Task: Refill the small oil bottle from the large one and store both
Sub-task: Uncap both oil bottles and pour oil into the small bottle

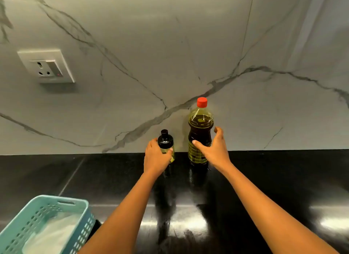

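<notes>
The small oil bottle has a black cap and stands upright at the back of the black counter, against the marble wall. My left hand is wrapped around its body from the left. To its right stands the large oil bottle, clear plastic with a red cap and yellow-green oil up to its shoulder. My right hand curls around its lower half from the right, thumb across the front and fingers behind it. Both bottles rest on the counter with their caps on.
The glossy black counter runs the full width of the view. A light blue plastic basket with something white inside sits at the near left. A wall socket is mounted on the marble backsplash at upper left.
</notes>
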### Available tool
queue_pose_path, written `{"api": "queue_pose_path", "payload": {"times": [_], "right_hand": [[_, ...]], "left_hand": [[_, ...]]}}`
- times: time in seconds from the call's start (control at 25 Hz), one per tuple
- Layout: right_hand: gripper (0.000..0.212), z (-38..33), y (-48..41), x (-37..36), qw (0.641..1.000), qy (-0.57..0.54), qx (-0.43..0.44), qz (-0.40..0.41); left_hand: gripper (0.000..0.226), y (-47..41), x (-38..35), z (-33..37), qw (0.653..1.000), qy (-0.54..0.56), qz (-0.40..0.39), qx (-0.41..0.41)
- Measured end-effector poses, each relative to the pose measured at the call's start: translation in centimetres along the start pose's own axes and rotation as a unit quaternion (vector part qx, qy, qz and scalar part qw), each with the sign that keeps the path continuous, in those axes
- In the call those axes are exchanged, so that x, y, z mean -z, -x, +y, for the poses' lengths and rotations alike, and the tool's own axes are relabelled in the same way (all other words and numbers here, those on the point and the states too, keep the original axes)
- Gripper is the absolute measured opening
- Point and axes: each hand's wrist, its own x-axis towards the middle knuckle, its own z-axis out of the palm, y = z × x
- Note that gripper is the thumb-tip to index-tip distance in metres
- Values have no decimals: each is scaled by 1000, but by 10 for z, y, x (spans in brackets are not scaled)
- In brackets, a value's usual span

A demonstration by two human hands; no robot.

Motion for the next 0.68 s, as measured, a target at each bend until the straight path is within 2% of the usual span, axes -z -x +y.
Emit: {"api": "queue_pose_path", "payload": {"times": [0.12,0.28,0.52,0.68], "right_hand": [[95,13,-19,-19,998,-61,1,2],[87,28,-32,-38,995,-77,9,63],[74,37,-37,-49,988,-102,33,113],[68,34,-36,-52,983,-93,49,149]], "left_hand": [[72,-21,-21,-13,997,69,-10,44],[77,-40,-45,-24,986,152,18,67],[67,-53,-67,-33,976,183,79,83],[65,-52,-70,-41,980,165,104,47]]}}
